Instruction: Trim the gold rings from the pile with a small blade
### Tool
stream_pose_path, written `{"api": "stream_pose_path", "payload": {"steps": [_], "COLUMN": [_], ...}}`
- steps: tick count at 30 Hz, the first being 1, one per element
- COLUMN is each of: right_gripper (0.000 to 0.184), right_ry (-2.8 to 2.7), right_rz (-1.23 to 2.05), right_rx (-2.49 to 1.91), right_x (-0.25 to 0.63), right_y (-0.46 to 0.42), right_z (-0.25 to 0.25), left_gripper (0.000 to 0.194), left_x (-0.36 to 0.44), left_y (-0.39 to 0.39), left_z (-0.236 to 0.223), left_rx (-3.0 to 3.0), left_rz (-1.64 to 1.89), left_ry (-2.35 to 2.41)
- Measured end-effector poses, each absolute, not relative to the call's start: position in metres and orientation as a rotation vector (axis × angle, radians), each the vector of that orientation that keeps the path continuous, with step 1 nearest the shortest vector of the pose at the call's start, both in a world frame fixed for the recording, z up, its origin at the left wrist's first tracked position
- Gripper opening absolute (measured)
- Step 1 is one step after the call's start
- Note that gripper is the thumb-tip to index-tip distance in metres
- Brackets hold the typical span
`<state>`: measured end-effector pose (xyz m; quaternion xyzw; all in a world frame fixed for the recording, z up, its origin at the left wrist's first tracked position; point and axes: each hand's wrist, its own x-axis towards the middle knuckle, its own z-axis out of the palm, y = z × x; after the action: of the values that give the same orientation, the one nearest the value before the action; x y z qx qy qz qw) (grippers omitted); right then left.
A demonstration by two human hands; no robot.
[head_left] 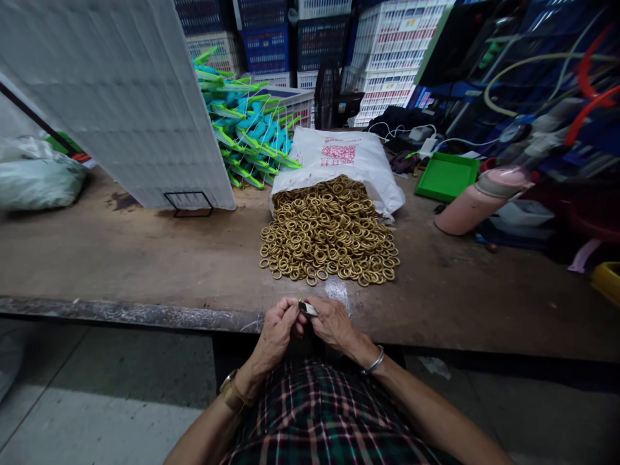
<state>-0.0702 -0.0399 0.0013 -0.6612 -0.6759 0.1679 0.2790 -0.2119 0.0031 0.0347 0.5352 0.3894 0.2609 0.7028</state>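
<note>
My left hand [279, 326] is closed at the table's front edge, fingertips pinched together. What it grips is mostly hidden; a speck of gold colour shows by the fingertips. Against it, my right hand [334, 323] is closed around a small blade-like tool [309, 309], black at one end and pale along its flat side. Just beyond both hands lies a heap of brass-coloured rings [334, 232]. They spill from the mouth of a white woven sack [310, 155] with red print, which lies on its side.
On the wooden table [121, 258], a grey-white ribbed panel [145, 97] stands left, beside green-and-blue plastic parts [256, 129]. To the right are a green tray [448, 176], a pink bottle [484, 200] and cables. Stacked crates [382, 39] and a black fan [329, 93] stand behind.
</note>
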Motion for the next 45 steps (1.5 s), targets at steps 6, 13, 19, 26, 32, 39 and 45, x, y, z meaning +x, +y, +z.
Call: {"api": "stream_pose_path", "payload": {"steps": [6, 13, 19, 26, 32, 39, 45], "right_gripper": [0.024, 0.023, 0.026, 0.025, 0.016, 0.017, 0.012], "right_ry": [-1.832, -1.885, -1.937, -1.809, -1.647, -1.638, -1.588], "right_rz": [0.436, 0.411, 0.468, 0.436, 0.295, 0.296, 0.268], "right_rx": [-1.764, -1.803, -1.926, -2.278, -2.338, -2.378, -2.246], "right_x": [-0.071, -0.071, -0.074, -0.062, -0.051, -0.059, -0.051], "right_y": [-0.04, -0.039, -0.038, -0.024, -0.007, 0.002, 0.0], "right_z": [0.003, 0.002, 0.008, 0.005, 0.004, 0.012, 0.004], "left_gripper": [0.031, 0.032, 0.032, 0.031, 0.03, 0.018, 0.024], "left_x": [-0.212, -0.213, -0.214, -0.214, -0.215, -0.22, -0.215], "left_y": [0.003, 0.004, 0.004, -0.005, 0.001, 0.008, 0.018], "left_z": [0.038, 0.038, 0.034, 0.03, 0.018, 0.015, 0.014], "left_rx": [1.195, 1.211, 1.214, 1.141, 0.725, 0.445, 0.262], "left_rz": [0.587, 0.573, 0.572, 0.563, 0.604, 0.602, 0.553], "left_ry": [0.891, 0.925, 0.932, 0.779, 0.787, 0.734, 0.719]}}
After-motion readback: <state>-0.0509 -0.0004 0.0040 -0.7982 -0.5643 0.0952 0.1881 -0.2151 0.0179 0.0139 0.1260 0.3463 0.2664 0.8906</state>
